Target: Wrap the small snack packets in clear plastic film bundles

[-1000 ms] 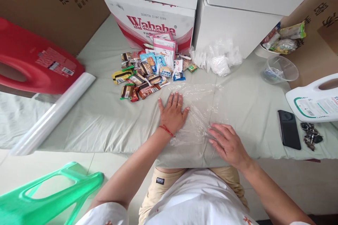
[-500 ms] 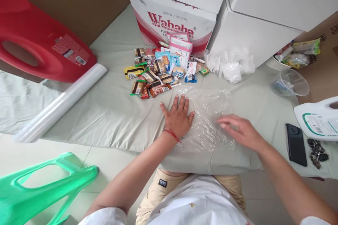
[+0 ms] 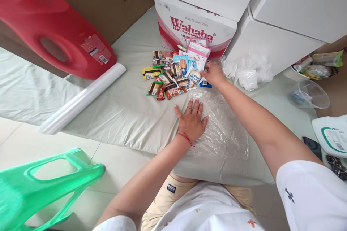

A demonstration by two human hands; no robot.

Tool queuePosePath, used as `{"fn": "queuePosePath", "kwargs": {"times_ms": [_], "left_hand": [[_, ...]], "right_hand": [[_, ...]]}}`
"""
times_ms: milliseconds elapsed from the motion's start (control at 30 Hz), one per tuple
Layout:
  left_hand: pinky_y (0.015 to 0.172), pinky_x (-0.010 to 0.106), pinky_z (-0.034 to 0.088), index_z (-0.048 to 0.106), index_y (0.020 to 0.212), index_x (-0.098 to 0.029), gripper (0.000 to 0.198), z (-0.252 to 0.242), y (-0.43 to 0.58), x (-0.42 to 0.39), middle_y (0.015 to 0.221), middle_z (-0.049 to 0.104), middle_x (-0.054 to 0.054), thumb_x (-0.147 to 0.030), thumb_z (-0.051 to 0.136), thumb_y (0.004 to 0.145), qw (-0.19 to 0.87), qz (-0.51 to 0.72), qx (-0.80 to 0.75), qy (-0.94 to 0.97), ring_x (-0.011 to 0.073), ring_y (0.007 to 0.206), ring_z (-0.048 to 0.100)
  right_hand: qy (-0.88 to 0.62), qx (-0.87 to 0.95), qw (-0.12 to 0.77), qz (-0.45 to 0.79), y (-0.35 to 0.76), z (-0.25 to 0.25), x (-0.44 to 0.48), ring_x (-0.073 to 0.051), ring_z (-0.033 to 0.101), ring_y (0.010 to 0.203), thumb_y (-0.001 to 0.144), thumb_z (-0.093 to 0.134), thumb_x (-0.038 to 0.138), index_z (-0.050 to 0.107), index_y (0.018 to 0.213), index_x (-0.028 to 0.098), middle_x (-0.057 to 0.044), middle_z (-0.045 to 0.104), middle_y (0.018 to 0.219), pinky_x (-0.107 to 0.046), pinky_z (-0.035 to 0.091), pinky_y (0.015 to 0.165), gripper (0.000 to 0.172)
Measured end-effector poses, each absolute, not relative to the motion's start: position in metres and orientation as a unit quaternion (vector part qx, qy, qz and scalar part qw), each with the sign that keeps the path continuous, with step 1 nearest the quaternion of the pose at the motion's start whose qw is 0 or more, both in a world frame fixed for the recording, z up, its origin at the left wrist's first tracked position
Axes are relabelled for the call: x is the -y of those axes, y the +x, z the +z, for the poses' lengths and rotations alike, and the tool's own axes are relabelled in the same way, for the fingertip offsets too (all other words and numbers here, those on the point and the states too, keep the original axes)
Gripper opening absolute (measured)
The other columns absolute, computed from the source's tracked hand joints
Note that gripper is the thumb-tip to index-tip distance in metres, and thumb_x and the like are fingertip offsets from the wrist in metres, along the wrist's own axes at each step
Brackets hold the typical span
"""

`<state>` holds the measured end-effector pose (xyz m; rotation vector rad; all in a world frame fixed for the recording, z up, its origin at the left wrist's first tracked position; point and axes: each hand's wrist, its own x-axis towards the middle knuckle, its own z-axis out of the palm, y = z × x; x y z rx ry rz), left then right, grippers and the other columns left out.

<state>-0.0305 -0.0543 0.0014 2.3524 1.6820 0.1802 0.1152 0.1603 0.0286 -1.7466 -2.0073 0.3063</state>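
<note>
My left hand (image 3: 191,122) lies flat with fingers spread on the left side of a crinkled clear plastic sheet (image 3: 225,133), over the cloth-covered surface. At the right edge of a heap of small wrapped snacks (image 3: 168,76), my right hand (image 3: 214,74) has its fingers bent and closed on a snack packet, mostly hidden under them. The heap holds brown, yellow and blue packets. White packets with pink edges (image 3: 199,48) lie at its back. Just right of the right hand sits a bunch of crumpled clear plastic (image 3: 251,74).
A roll of clear film (image 3: 84,97) lies beside a red jug (image 3: 62,39) on the left. Behind the snacks stands a Wahaha carton (image 3: 195,25). To the right are a clear tub (image 3: 311,94), a white bottle (image 3: 332,137), a phone (image 3: 312,147) and keys (image 3: 336,166). A green stool (image 3: 54,184) stands on the floor.
My right hand has moved from above the plastic sheet forward and left to the snack heap. My left hand stays flat on the sheet. The view has shifted slightly left.
</note>
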Motion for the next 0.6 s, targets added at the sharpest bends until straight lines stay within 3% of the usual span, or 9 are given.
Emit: {"fn": "queuePosePath", "kwargs": {"times_ms": [67, 133, 200, 300, 400, 467, 600], "left_hand": [[0.117, 0.086, -0.001, 0.028, 0.166, -0.021, 0.066, 0.001, -0.031, 0.054, 0.174, 0.021, 0.011, -0.051, 0.022, 0.107, 0.123, 0.066, -0.575, 0.806, 0.0368, 0.163, 0.009], [0.118, 0.085, -0.002, 0.028, 0.166, -0.020, 0.066, 0.001, -0.031, 0.055, 0.174, 0.020, 0.010, -0.051, 0.022, 0.108, 0.123, 0.070, -0.573, 0.807, 0.0358, 0.163, 0.011], [0.118, 0.085, -0.003, 0.029, 0.165, -0.020, 0.066, 0.001, -0.032, 0.055, 0.174, 0.020, 0.010, -0.051, 0.021, 0.108, 0.124, 0.073, -0.571, 0.808, 0.0346, 0.163, 0.013], [0.118, 0.085, -0.004, 0.030, 0.165, -0.019, 0.066, 0.001, -0.032, 0.055, 0.174, 0.021, 0.010, -0.050, 0.020, 0.108, 0.123, 0.077, -0.570, 0.809, 0.0335, 0.163, 0.015], [0.118, 0.084, -0.004, 0.031, 0.165, -0.019, 0.066, 0.001, -0.033, 0.055, 0.174, 0.022, 0.010, -0.050, 0.019, 0.108, 0.122, 0.081, -0.571, 0.808, 0.0332, 0.162, 0.016], [0.119, 0.083, -0.002, 0.032, 0.165, -0.020, 0.066, 0.001, -0.033, 0.055, 0.174, 0.023, 0.011, -0.050, 0.020, 0.108, 0.124, 0.082, -0.570, 0.808, 0.0334, 0.162, 0.016], [0.121, 0.082, 0.001, 0.034, 0.164, -0.021, 0.065, 0.002, -0.033, 0.054, 0.173, 0.026, 0.011, -0.050, 0.022, 0.107, 0.129, 0.084, -0.567, 0.809, 0.0345, 0.163, 0.015]], "right_hand": [[-0.642, 0.725, 0.217, 0.123, 0.119, 0.024, -0.162, -0.030, 0.064, 0.103, 0.087, 0.065, 0.027, 0.071, 0.105, 0.015, -0.013, 0.070, 0.107, -0.049, 0.052, 0.100, 0.023], [-0.642, 0.720, 0.246, 0.098, 0.124, 0.026, -0.158, -0.031, 0.063, 0.109, 0.091, 0.060, 0.030, 0.069, 0.114, 0.015, -0.014, 0.069, 0.112, -0.050, 0.049, 0.104, 0.029], [-0.616, 0.741, 0.264, 0.046, 0.126, 0.032, -0.154, -0.034, 0.056, 0.123, 0.094, 0.060, 0.040, 0.062, 0.132, 0.016, -0.017, 0.064, 0.129, -0.055, 0.042, 0.112, 0.045], [-0.542, 0.816, 0.201, 0.000, 0.118, 0.042, -0.150, -0.041, 0.036, 0.144, 0.087, 0.069, 0.059, 0.044, 0.152, 0.018, -0.020, 0.048, 0.153, -0.062, 0.026, 0.121, 0.081], [-0.524, 0.843, 0.121, -0.003, 0.099, 0.045, -0.150, -0.045, 0.030, 0.147, 0.079, 0.076, 0.066, 0.034, 0.158, 0.013, -0.024, 0.043, 0.154, -0.065, 0.023, 0.121, 0.104], [-0.550, 0.830, 0.098, -0.004, 0.088, 0.043, -0.149, -0.047, 0.034, 0.142, 0.079, 0.076, 0.067, 0.035, 0.156, 0.009, -0.027, 0.046, 0.148, -0.066, 0.027, 0.117, 0.104], [-0.584, 0.807, 0.083, 0.016, 0.079, 0.039, -0.142, -0.047, 0.040, 0.133, 0.079, 0.076, 0.065, 0.048, 0.144, 0.009, -0.026, 0.051, 0.137, -0.064, 0.035, 0.111, 0.090]]}}
